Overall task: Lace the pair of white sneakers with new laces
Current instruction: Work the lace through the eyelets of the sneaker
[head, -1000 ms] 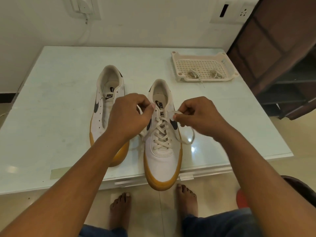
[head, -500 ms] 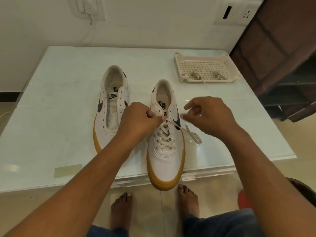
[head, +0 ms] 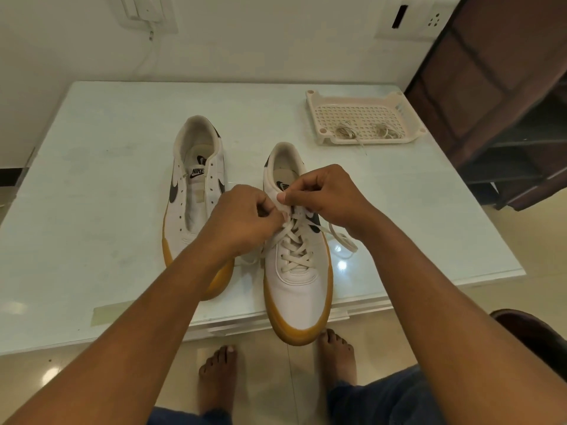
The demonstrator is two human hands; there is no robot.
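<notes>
1. Laced sneaker (head: 297, 280): stands at the table's near edge with its toe overhanging. Its lace (head: 296, 246) is crossed up to the top eyelets.
2. Left hand (head: 242, 217): fingers curled, pinching the lace at the upper eyelets.
3. Right hand (head: 326, 194): curled, thumb and forefinger pinching there too; which strand is hidden.
4. Recommendation: steady the eyelet flap with one hand, feed the tip through flat, then draw both ends even without twist.
5. Loose end (head: 343, 240) trails on the table (head: 92, 225); keep it from snagging.
6. Second sneaker (head: 196, 191), just beside, is unlaced.
7. Tray (head: 368, 141), well behind, holds spare laces (head: 346, 131).
</notes>
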